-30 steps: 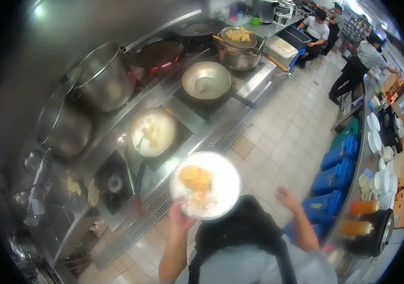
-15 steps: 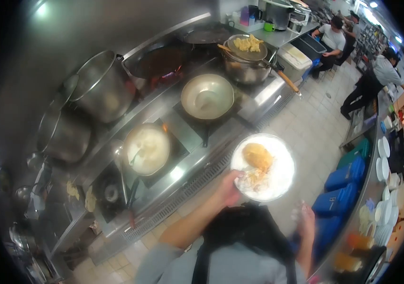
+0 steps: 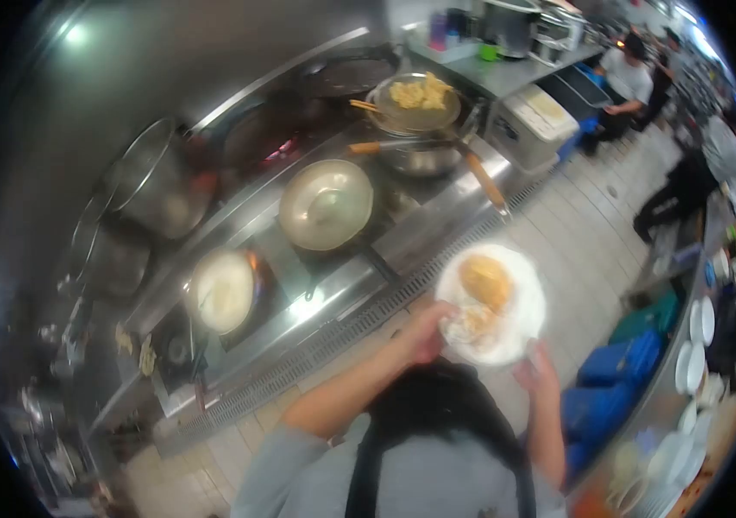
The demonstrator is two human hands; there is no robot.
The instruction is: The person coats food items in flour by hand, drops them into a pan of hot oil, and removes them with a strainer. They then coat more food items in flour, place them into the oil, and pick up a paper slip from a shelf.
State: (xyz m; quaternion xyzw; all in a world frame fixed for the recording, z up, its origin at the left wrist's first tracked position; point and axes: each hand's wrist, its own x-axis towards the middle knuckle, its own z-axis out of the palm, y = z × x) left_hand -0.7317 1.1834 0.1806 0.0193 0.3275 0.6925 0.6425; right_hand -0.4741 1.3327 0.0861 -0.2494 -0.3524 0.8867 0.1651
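Holds in the air, face upward, a round white plate (image 3: 527, 302) with bare right part, bearing a golden-yellow, rounded mound of food (image 3: 485, 281) and, just beside it toward the near left rim, a paler, white-and-orange, uneven heap of food (image 3: 471, 323), slightly blurred.

Legible text: none. Plate (image 3: 522, 298) at left hand (image 3: 427, 332): no readable mark. Blue bins (image 3: 616, 359) beyond right hand (image 3: 541, 373): blurred, unreadable. Lidded container (image 3: 523, 134) ahead of both hands: nothing readable. Purple bottle (image 3: 437, 33) farther ahead: any lettering too small to read.
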